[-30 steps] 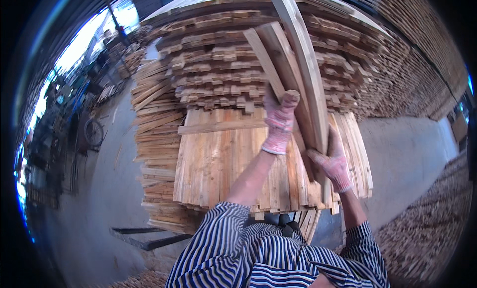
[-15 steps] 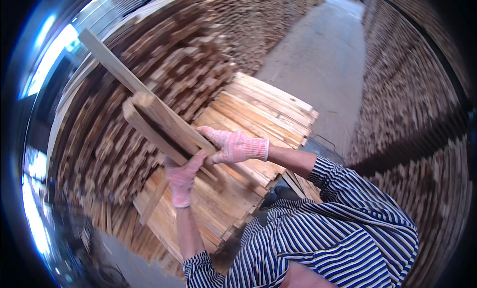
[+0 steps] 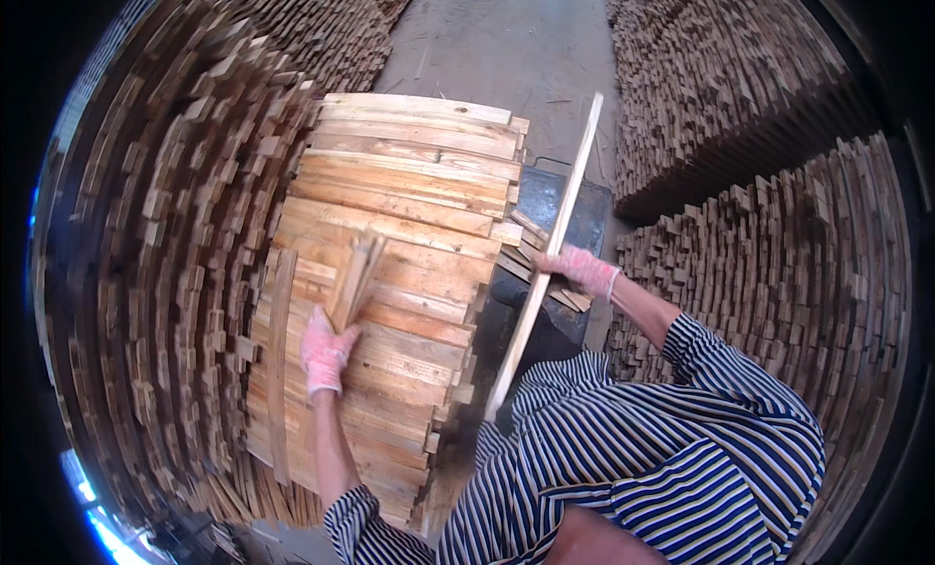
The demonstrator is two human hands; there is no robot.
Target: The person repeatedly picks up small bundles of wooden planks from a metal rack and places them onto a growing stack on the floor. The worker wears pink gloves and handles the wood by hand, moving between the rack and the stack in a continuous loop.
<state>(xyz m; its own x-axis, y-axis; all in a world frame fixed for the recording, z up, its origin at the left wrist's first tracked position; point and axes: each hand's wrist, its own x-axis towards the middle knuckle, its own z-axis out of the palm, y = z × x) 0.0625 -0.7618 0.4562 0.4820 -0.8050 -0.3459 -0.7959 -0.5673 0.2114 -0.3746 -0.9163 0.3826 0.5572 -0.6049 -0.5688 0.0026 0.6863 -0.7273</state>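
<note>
A pink knitted glove covers each hand. My left hand (image 3: 327, 351) grips a few short wooden boards (image 3: 354, 281), slightly blurred, above the left part of a broad stack of planks (image 3: 419, 214). Off to the right, my right hand (image 3: 581, 270) is closed around one long pale wooden strip (image 3: 568, 205). That strip slants from the floor side at the far end down toward my lap, beyond the stack's right edge. A single narrow board (image 3: 280, 365) lies across the planks, left of my left hand.
Tall piles of stacked lumber rise on the left (image 3: 166, 273) and the right (image 3: 769, 263). Between them a concrete aisle (image 3: 497, 39) runs away from me. Beside the plank stack, loose board pieces (image 3: 575, 299) lie on a dark metal surface (image 3: 542, 190).
Both hands were together on the bundle of boards at the left. They have parted: the right carried one long strip to the right, the left kept the others. The view has turned leftward-tilted to straighter.
</note>
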